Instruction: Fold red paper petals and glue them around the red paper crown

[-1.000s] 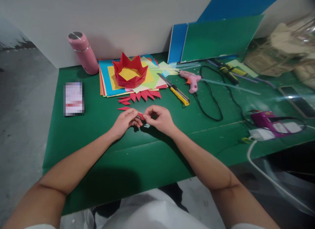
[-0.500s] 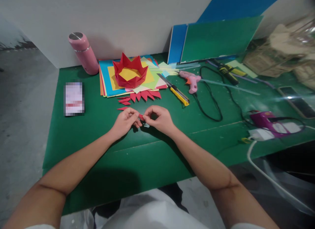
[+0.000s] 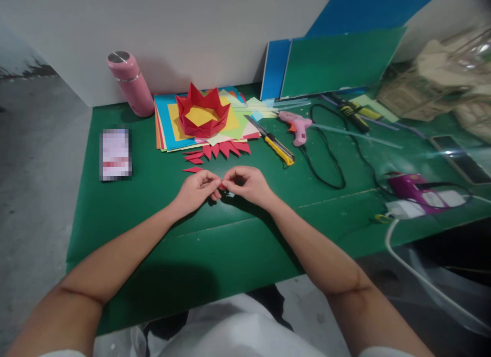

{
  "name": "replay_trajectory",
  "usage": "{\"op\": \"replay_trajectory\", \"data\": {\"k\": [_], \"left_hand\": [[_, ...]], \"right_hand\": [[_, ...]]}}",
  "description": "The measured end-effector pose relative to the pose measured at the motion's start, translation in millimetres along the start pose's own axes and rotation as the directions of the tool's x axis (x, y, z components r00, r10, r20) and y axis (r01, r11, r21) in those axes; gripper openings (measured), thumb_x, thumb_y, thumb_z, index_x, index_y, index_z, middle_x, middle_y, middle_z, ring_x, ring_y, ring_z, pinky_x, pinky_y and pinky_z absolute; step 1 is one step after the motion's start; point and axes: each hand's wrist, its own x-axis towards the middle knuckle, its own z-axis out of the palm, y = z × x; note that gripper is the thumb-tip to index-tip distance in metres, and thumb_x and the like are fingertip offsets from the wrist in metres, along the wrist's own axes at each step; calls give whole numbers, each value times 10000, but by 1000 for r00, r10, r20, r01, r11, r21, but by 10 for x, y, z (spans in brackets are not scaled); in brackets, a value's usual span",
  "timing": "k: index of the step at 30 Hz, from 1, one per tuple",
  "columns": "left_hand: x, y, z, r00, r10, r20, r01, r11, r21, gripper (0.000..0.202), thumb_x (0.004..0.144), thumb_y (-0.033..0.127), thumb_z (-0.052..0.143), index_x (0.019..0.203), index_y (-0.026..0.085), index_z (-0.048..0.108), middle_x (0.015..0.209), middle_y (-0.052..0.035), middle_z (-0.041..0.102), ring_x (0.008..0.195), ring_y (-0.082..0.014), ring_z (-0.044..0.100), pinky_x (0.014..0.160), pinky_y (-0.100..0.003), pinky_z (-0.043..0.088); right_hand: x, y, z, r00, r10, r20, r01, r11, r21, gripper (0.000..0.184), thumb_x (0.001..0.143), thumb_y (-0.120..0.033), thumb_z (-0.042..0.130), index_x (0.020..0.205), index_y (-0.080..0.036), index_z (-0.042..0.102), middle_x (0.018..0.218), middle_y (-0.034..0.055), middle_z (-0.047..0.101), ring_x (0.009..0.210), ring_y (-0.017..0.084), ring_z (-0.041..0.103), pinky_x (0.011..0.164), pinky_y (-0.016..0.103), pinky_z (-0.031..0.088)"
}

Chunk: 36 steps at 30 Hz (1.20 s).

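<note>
Between the fingertips of my left hand [image 3: 197, 191] and my right hand [image 3: 247, 184] is a small piece of red paper [image 3: 222, 186], mostly hidden by the fingers. Both hands pinch it just above the green table. Just beyond them lie several folded red paper points [image 3: 226, 150], with a single red point [image 3: 192, 169] near my left fingers. Behind these, a red folded-paper ring [image 3: 203, 129] with pointed tips rests on a stack of coloured paper [image 3: 163, 124].
A yellow utility knife [image 3: 279, 150] and a pink glue gun [image 3: 299, 126] with a looping black cord lie right of the paper. A pink bottle [image 3: 132, 86] stands at the back left. At the right are a purple-and-white power strip [image 3: 410, 193] and a phone [image 3: 460, 160].
My fingertips have drawn slightly closer together, and less of the red paper shows between them. The things on the table stay in place.
</note>
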Motion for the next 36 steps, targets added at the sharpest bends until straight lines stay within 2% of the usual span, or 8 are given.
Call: {"op": "replay_trajectory", "data": {"k": [3,6,11,14,17,22,30,36], "left_hand": [[-15,-2,12,997,38,-69,-38,999,7,241,795,349,685,805,143,560,581,-6,649,498,-101,599,513,-224,481],[-25,14,11,994,57,-90,-56,998,10,222,794,332,680,802,136,576,576,-8,648,490,-101,593,503,-221,476],[1,36,-16,999,-52,-13,52,998,20,220,763,316,701,786,126,593,609,-21,663,492,-95,592,512,-223,488],[18,54,-10,995,-72,-64,70,997,-25,207,759,306,696,766,134,581,680,-28,681,487,-75,575,486,-204,470],[28,87,-5,984,-111,-142,99,991,-90,187,763,280,676,712,145,557,584,15,610,421,-48,502,420,-171,399],[20,130,11,974,-169,-153,145,977,-156,210,743,286,679,657,153,543,503,56,514,360,-16,387,351,-150,272],[2,118,58,973,-198,-119,176,969,-173,190,731,277,689,674,143,567,528,39,554,372,-25,421,360,-157,290],[-6,114,63,972,-198,-123,176,969,-174,188,743,276,689,678,145,570,541,32,569,376,-27,421,364,-164,299]], "right_hand": [[0,-13,10,1000,8,-19,-7,999,33,184,790,-348,648,750,-169,656,678,18,670,572,99,564,557,231,458],[5,-19,3,998,-57,-38,56,998,-28,164,818,-324,618,753,-178,650,694,17,675,597,107,577,578,236,462],[13,16,-10,985,-174,-14,168,965,-202,142,851,-275,595,750,-190,644,714,10,670,643,113,579,628,249,457],[5,50,5,982,-173,-71,161,976,-146,111,839,-300,630,899,-206,633,815,16,676,707,128,608,665,268,486],[-3,76,21,962,-259,-89,245,959,-143,205,822,-308,666,994,-224,594,926,31,662,749,137,610,700,291,509],[14,76,24,926,-377,19,371,901,-226,95,897,-220,552,951,-243,627,941,44,666,853,168,620,783,345,509],[37,76,-11,887,-462,19,440,831,-339,55,873,-245,609,858,-236,661,891,41,679,886,178,628,807,345,502],[27,81,-15,894,-445,51,428,817,-385,82,872,-248,587,863,-245,668,972,54,667,910,178,628,795,339,510]]}}
